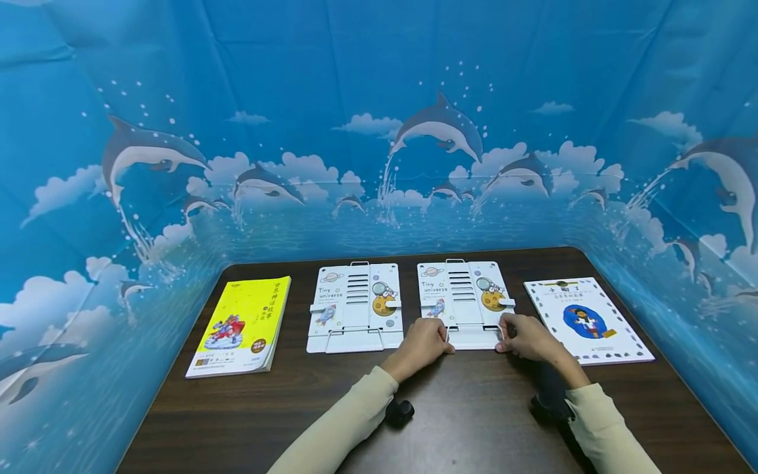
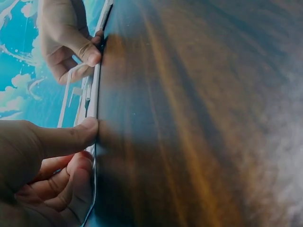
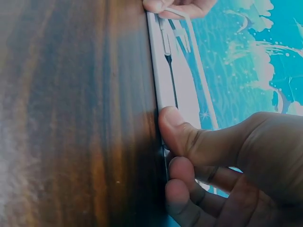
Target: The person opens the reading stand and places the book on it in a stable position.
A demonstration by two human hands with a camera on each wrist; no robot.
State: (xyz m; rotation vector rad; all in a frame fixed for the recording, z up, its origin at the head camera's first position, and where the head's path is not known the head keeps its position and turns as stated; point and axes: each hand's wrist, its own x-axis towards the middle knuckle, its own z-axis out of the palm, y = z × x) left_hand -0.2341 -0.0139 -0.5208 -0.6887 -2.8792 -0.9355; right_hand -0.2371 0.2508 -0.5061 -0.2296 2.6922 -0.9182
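Note:
Two white book stands printed with "Tiny universe" lie flat, side by side, on a dark table. At the front edge of the right-hand book stand (image 1: 463, 337), both hands are at work. My left hand (image 1: 422, 345) pinches its front left corner, thumb (image 2: 75, 135) on the edge and the other fingers curled below. My right hand (image 1: 531, 337) grips the front right corner the same way, its thumb (image 3: 177, 127) along the edge. A bent wire page holder (image 3: 201, 71) rises from the stand between the hands. Fingers partly hide both front corners.
The other book stand (image 1: 355, 339) lies just left of the left hand. A yellow book (image 1: 254, 309) rests at the far left of the wooden table (image 1: 462, 408), and a white book (image 1: 545, 306) at the right. A blue dolphin-print curtain (image 1: 331, 79) surrounds the table's back and sides.

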